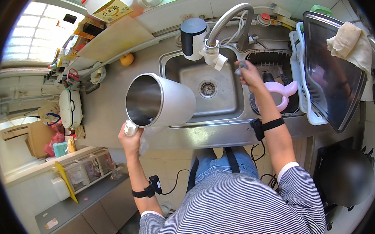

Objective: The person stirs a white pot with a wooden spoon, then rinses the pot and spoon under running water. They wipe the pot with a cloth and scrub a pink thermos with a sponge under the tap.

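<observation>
My left hand (131,138) grips the handle of a large white cylindrical pot with a metal inside (177,101), tilted so its mouth faces left over the edge between counter and sink. My right hand (250,74) is closed around a small grey item (242,67), perhaps a cloth or scrubber, just right of the faucet's white filter head (216,59). Under both lies the steel sink basin (188,75). A pink plastic watering can or jug (281,93) rests in the smaller right basin, below my right hand.
A white dish rack (301,78) and a large dark tray (333,72) with a cloth (350,42) stand at the right. An orange fruit (127,59) sits on the steel counter (106,99) behind the pot. A black pan (345,175) is at the lower right.
</observation>
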Available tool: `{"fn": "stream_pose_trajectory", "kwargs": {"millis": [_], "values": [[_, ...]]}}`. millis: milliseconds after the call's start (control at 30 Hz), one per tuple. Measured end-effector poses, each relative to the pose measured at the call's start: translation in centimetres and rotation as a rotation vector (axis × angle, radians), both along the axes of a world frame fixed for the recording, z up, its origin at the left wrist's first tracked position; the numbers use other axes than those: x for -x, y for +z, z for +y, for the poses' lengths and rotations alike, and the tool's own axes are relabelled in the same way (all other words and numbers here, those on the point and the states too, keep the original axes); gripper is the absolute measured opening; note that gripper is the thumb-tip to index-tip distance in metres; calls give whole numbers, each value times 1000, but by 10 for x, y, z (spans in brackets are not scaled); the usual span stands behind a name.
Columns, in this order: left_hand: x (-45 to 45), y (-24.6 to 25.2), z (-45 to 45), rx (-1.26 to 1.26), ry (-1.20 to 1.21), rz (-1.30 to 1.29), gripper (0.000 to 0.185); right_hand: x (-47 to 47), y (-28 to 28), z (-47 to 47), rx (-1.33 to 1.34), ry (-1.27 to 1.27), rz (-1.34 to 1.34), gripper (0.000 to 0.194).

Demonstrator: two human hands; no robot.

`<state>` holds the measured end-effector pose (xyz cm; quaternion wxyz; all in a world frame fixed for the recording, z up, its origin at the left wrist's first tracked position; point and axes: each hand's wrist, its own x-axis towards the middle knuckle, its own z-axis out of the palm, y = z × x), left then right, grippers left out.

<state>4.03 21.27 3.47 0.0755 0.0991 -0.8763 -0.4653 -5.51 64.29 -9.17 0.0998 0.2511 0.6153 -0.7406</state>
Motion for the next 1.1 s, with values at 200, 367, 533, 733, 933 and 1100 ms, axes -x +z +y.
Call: {"fn": "stream_pose_trajectory", "kwargs": {"millis": [200, 367, 533, 733, 933, 1100], "values": [[-10, 1, -9, -116, 107, -9, 29, -11, -33, -71, -43, 142, -92, 38], [-15, 8, -10, -74, 88, 9, 28, -10, -65, -97, -332, 121, -2, 45], [-14, 13, -9, 42, 34, 24, 28, -16, -75, -107, -243, 74, -146, 45], [-11, 24, 12, 289, -92, 116, 29, -21, -46, -108, -220, 205, -66, 41], [-3, 33, 32, 731, -333, 298, 27, -33, 0, -96, -36, 458, 30, 45], [8, 19, 40, 760, -344, 333, 24, -28, 9, -59, -55, 271, -63, 50]]}}
